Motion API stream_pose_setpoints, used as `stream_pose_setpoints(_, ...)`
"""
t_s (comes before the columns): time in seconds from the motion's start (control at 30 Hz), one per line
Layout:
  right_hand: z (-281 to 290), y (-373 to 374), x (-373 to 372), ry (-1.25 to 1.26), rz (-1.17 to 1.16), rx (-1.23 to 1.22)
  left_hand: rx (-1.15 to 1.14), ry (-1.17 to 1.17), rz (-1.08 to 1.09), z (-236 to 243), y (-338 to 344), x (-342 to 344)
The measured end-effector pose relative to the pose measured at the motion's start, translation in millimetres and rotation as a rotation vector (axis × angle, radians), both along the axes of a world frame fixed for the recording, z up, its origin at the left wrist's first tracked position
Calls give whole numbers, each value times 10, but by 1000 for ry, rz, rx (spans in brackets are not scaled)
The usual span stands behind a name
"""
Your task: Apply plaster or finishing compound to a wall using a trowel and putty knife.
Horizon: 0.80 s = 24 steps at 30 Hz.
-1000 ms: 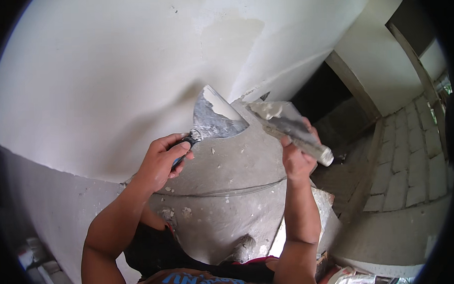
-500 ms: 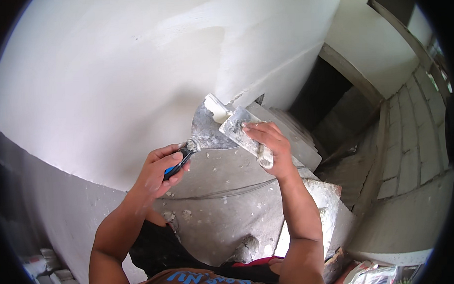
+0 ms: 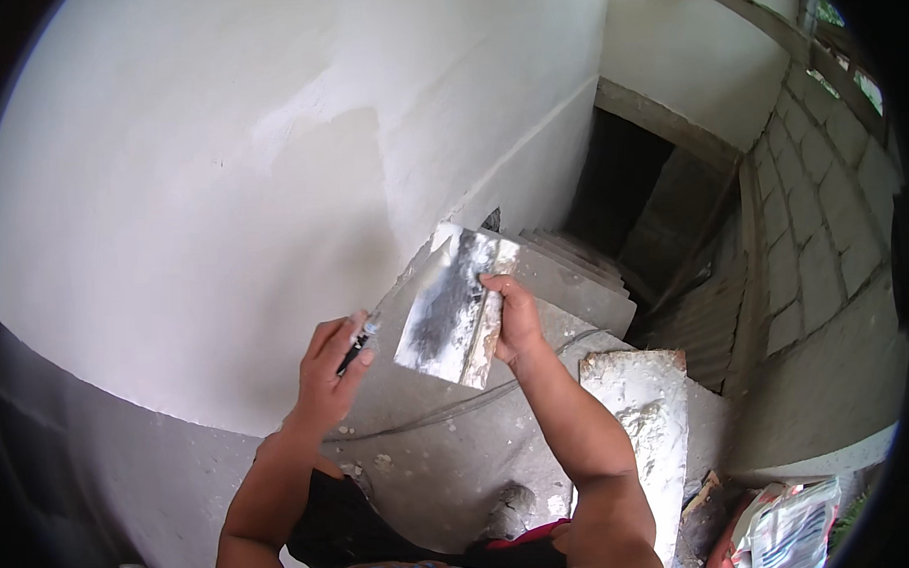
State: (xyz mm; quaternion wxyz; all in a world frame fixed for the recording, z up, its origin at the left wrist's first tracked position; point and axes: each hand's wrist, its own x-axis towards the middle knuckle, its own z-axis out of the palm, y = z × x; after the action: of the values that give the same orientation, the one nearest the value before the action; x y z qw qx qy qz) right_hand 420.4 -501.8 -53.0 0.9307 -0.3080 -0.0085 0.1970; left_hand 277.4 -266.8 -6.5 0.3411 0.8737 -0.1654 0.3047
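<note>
My left hand (image 3: 326, 379) is closed round the dark handle of a putty knife (image 3: 354, 352). Its blade can hardly be made out from this angle. To its right, my right hand (image 3: 519, 320) grips a flat rectangular metal trowel (image 3: 443, 306) along its right edge, thumb on the near face. That face is tilted up toward me, smeared with white compound and grey in the middle. Both tools are in front of a white wall (image 3: 221, 192), which carries a duller, greyish patch (image 3: 336, 178) with an uneven edge.
Steps (image 3: 574, 270) go down beyond my hands toward a dark opening (image 3: 621, 168). A block wall (image 3: 812, 211) stands at the right. By my right arm lies a board caked with white compound (image 3: 644, 408); a plastic sack (image 3: 783, 528) is at lower right. Cables (image 3: 429, 415) cross the floor.
The trowel has come away from the putty knife's blade and turned its broad face toward me. The putty knife has tipped, hiding most of its blade. My view has swung a little to the right.
</note>
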Motion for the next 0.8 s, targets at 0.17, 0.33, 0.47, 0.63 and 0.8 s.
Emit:
stream_pose_setpoints(0.17,37,-10,-27,69,144,173,309,-68,-14,-112,26,155)
stream_pose_setpoints(0.33,214,24,-76,-65,90,114,266,-99,116,-125,97,257)
stream_pose_setpoints(0.47,420,193,-78,-221,-75,103,219,100,203,-230,287,88)
stream_pose_setpoints(0.63,786,672,691,-601,-421,-447,535,805,17,-290,482,-142)
stream_pose_setpoints(0.8,1298,1556,1484,-788,-595,-724,525,975,-185,-231,652,-254)
